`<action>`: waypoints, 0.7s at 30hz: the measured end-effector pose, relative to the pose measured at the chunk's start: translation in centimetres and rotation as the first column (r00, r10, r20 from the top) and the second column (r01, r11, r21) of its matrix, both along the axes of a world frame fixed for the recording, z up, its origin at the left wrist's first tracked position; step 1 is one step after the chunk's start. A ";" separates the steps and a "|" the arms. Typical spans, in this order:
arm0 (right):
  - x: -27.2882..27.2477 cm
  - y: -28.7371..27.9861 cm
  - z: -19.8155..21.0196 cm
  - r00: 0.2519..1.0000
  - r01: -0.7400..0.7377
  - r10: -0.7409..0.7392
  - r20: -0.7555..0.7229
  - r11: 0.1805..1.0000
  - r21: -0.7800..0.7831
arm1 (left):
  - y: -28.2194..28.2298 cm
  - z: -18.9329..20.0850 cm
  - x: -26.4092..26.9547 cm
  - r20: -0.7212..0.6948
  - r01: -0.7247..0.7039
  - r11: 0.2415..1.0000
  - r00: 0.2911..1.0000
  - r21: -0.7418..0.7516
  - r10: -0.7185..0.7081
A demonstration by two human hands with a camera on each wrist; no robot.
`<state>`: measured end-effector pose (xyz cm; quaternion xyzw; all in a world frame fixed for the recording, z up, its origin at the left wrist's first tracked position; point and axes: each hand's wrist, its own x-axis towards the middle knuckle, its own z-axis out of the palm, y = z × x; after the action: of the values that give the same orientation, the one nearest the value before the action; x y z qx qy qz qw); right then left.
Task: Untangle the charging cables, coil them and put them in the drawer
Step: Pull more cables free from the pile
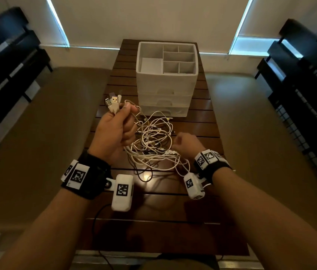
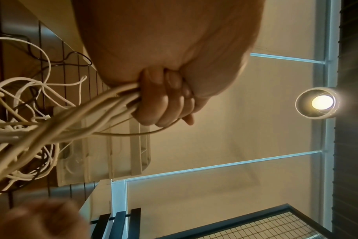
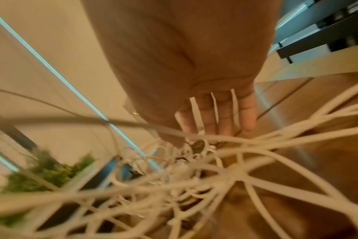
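A tangle of white charging cables (image 1: 153, 145) lies on the dark slatted table (image 1: 159, 236), with a thin dark cable mixed in. My left hand (image 1: 114, 127) is raised over the tangle's left side and grips a bundle of cable ends; several USB plugs (image 1: 113, 105) stick up out of the fist. In the left wrist view the fingers (image 2: 164, 103) curl round the white strands (image 2: 71, 122). My right hand (image 1: 187, 145) is at the tangle's right edge. Its fingers (image 3: 215, 116) are straight and spread, reaching down into the loops (image 3: 194, 177). The white drawer unit (image 1: 165, 90) stands behind, its drawers closed.
The drawer unit has an open divided tray on top (image 1: 179, 57). Black shelving (image 1: 4, 61) flanks the table on the left, and more of it (image 1: 305, 75) on the right. A black lead (image 1: 97, 221) runs off the table's near edge. A green plant (image 3: 47, 169) shows blurred in the right wrist view.
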<state>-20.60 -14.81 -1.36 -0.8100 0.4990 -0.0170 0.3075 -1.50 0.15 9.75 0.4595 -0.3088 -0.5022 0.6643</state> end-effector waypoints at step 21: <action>-0.3 -2.2 6.4 0.632 0.295 -0.452 0.630 0.891 0.344 | 2.1 -4.2 4.1 0.108 -0.156 0.884 0.987 0.441 0.121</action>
<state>-20.90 -17.02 5.08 -0.5843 0.5027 -0.3309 0.5445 2.62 2.29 5.51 0.6400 -0.1769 -0.4928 0.5624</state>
